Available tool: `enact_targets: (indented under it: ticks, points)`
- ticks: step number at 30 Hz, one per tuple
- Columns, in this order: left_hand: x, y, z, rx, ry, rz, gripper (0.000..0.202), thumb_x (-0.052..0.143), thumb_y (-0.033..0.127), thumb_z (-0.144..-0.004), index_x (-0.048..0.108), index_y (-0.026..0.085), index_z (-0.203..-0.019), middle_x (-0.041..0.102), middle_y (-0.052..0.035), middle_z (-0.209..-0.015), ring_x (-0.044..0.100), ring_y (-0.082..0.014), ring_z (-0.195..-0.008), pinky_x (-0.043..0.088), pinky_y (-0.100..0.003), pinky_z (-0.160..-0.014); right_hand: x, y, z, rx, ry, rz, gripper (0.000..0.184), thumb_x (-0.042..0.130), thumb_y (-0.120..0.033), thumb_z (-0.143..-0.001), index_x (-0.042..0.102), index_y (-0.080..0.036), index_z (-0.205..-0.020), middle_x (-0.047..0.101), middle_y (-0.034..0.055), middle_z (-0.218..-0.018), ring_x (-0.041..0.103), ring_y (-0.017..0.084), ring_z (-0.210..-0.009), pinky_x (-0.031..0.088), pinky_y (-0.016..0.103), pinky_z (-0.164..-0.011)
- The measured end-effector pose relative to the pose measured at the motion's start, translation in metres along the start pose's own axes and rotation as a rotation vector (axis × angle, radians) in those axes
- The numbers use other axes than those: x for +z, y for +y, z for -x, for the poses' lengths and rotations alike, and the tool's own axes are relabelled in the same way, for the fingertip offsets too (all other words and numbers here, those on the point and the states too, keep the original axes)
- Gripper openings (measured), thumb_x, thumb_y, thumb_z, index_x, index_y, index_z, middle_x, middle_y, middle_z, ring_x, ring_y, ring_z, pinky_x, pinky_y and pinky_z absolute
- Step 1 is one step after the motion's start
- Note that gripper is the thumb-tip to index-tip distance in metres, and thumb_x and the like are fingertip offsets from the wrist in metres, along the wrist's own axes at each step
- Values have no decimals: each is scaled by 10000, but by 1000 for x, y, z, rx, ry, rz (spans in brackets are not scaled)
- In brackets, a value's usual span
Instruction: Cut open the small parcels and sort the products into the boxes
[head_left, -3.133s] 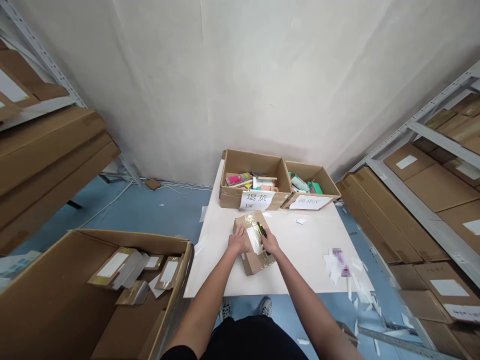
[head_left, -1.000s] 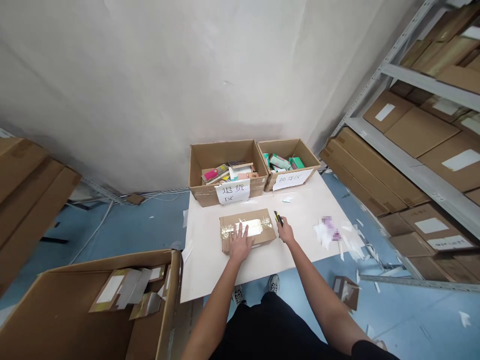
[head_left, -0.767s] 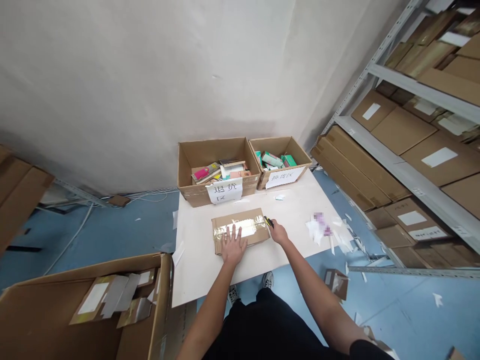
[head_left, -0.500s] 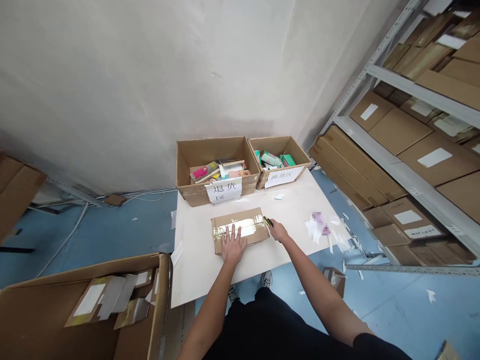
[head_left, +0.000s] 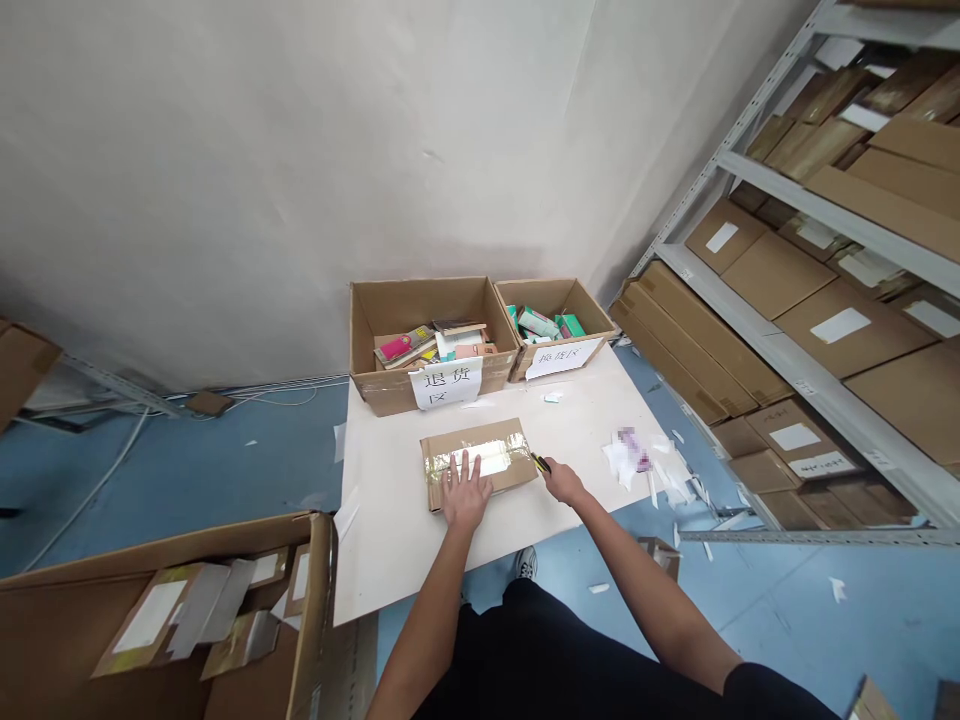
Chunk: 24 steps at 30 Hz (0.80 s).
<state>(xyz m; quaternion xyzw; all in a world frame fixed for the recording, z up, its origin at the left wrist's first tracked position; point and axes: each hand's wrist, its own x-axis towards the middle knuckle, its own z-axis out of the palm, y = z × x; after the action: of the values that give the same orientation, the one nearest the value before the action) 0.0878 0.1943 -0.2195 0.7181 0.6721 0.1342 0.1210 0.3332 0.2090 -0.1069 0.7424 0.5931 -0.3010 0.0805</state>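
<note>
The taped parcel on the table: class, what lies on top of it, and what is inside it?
On the parcel: clear tape, a white label and the flat left hand. Sealed, so its contents are hidden. The right hand holds a knife at its end.

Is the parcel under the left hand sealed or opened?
Sealed: the parcel lies closed under shiny tape, left hand flat on it; right hand holds a cutter at its end.

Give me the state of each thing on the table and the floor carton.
parcel, taped shut, lying flat on the table.
left hand, grip open, palm flat on parcel.
right hand, grip shut on box cutter.
box cutter, tip at parcel's right end.
larger box, open, part-filled.
smaller box, open, part-filled.
paper scraps, loose on the table's right side.
floor carton, open, flat parcels inside.
</note>
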Motion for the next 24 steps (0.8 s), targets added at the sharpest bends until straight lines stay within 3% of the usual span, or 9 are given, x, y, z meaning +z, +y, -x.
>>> enact_targets:
  ticks: [4,8,10,12,15,17,19,22,24]
  points:
    - [-6,1,-1,20,14,7,635,457,454,-1010,417,268,-1616,297,-44,-1727,158,-333,-1622,162,-571,-1296,15,14,9,38,107,-56,330,447,-312,-1060,572,-223,-1352,766,122,-1094,741,265,-974,486,304,-801]
    - [-22,-12,3,86,40,31,618,456,451,-1015,454,249,-1600,318,-70,-1720,168,-332,-1621,212,-560,-1291,61,14,18,158,266,-270,623,395,-563,-1058,367,-187,-1554,741,153,-1218,724,302,-1107,506,352,-892]
    - [-30,-25,8,19,68,14,609,441,411,-1020,458,220,-1597,322,-96,-1717,168,-337,-1620,226,-572,-1286,84,5,14,152,245,-346,805,464,-666,-1000,278,-163,-1601,705,175,-1311,704,316,-1174,513,365,-930]
    - [-36,-36,15,-100,50,-15,620,408,397,-1028,435,173,-1606,317,-130,-1716,188,-344,-1614,265,-577,-1270,94,-8,1,146,216,-391,868,503,-684,-973,244,-154,-1610,671,186,-1374,685,313,-1222,520,365,-953]
    - [-42,-36,27,-185,-75,-63,655,388,430,-1035,420,109,-1605,320,-168,-1709,221,-344,-1604,323,-517,-1251,79,-26,-34,192,175,-450,830,478,-660,-988,241,-149,-1599,658,198,-1381,703,289,-1191,551,352,-915]
    - [-45,-20,32,-202,-157,-110,686,427,469,-1021,456,69,-1578,385,-214,-1667,265,-384,-1580,345,-515,-1234,54,-38,-60,223,110,-504,840,476,-642,-990,217,-124,-1598,667,213,-1345,743,277,-1074,580,356,-825]
    - [-52,1,31,-213,-236,-139,682,474,506,-1000,542,62,-1513,539,-260,-1534,417,-432,-1482,412,-544,-1162,29,-47,-81,219,92,-548,853,500,-621,-982,200,-113,-1598,675,216,-1320,753,274,-999,590,361,-770]
    - [-70,20,13,-210,-341,-98,533,440,478,-1012,696,150,-1346,725,-208,-1256,663,-373,-1186,522,-496,-990,12,-58,-88,181,183,-538,891,554,-624,-955,204,-130,-1609,658,208,-1365,728,281,-1099,585,347,-829]
    - [-86,15,-6,-238,-278,-100,498,366,408,-1038,690,200,-1355,710,-170,-1309,669,-329,-1171,527,-460,-978,24,-64,-75,158,235,-516,890,542,-640,-959,205,-149,-1620,643,190,-1408,696,276,-1196,564,325,-905]
